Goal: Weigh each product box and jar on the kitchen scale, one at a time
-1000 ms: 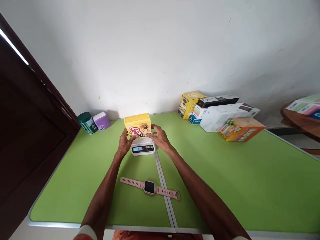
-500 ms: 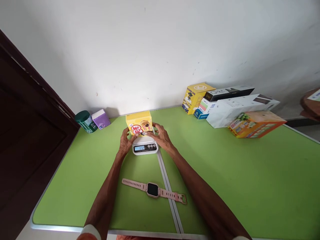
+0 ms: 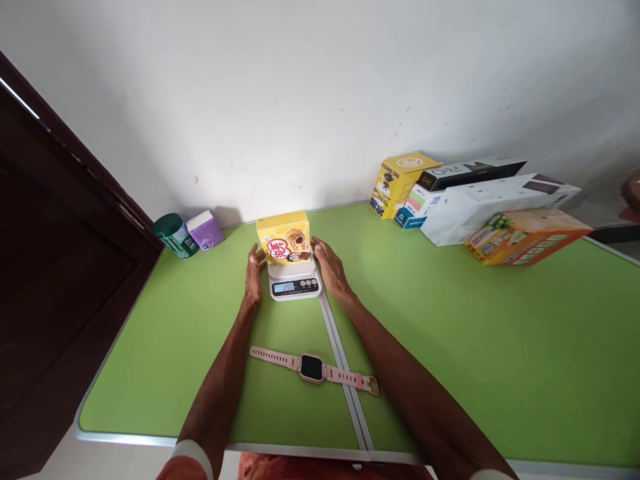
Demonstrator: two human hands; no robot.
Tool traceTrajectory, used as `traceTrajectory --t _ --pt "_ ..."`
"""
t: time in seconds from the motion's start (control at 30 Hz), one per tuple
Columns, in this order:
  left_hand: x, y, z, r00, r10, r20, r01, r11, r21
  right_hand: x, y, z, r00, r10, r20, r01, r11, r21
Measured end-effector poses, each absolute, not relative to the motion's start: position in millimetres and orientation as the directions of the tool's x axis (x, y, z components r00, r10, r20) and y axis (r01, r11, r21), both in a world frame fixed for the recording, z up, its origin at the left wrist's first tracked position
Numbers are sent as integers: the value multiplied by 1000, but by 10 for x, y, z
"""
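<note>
Fingers of left hand [image 3: 253, 277] and right hand [image 3: 331, 270] loosely open, yellow box [image 3: 284, 244] between them, on white scale [image 3: 296, 295]

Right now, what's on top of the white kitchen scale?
A yellow box stands upright on the white scale, toward the back. The platform's bare front part shows; whatever lies directly under or behind the box is covered by it.

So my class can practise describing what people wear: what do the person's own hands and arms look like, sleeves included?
The left hand and right hand wear no gloves, and no watch or bracelet shows on either wrist. The left sleeve is orange-red, ending in a white cuff. On the right arm, only a pale cuff shows at the picture's edge.
</note>
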State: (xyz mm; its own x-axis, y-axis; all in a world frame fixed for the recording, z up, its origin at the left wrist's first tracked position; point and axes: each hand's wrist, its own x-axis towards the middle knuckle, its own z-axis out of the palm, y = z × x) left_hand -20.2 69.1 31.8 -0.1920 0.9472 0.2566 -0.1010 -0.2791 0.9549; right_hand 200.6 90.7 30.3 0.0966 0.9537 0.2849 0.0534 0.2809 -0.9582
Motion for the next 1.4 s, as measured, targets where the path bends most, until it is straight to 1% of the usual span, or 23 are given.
traceTrajectory --t 0.2,0.43,0.83,1.17,1.4 --pt "-193 670 340 -168 943 286 -76 -301 950 2013 909 284 79 958 277 50 274 -960" --pt "-190 681 324 -188 941 280 -78 -298 951 2023 897 309 72 954 290 74 285 -956" --pt "-193 672 330 -182 946 267 -83 -285 955 2016 897 319 82 961 263 38 261 -965" --pt "-192 661 350 -177 945 274 -70 -290 954 2025 897 314 81 954 287 94 279 -956" --pt "-183 651 372 -179 946 271 -64 -286 956 2030 907 307 72 955 288 91 281 -955"
